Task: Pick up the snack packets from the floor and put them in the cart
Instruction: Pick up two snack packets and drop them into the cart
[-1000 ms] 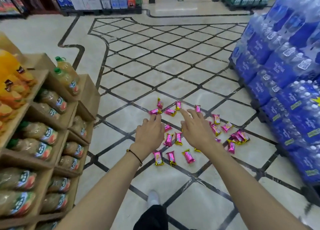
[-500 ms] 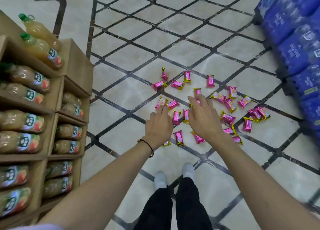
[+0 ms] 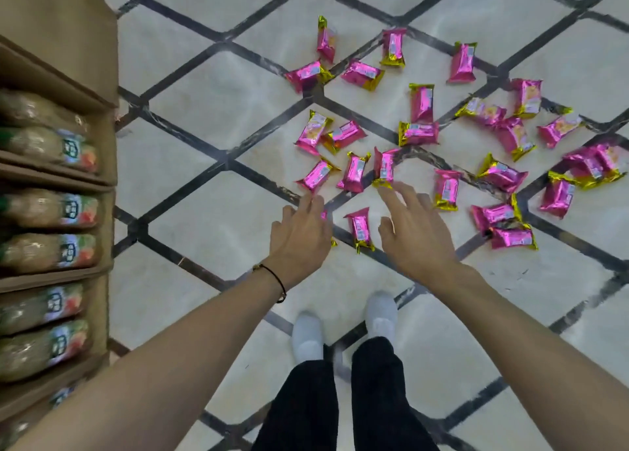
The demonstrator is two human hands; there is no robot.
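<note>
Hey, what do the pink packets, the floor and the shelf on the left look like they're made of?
Packets: likely metallised plastic film, glossy pink with gold crimped ends; they crinkle and catch glare.
Floor: polished stone or marble-look tile, cream with dark veined inlay strips; it mirrors light.
Shelf: probably cardboard, matte brown with thin folded edges, though blur leaves this open.

packet and bottle labels blurred, unreadable
</note>
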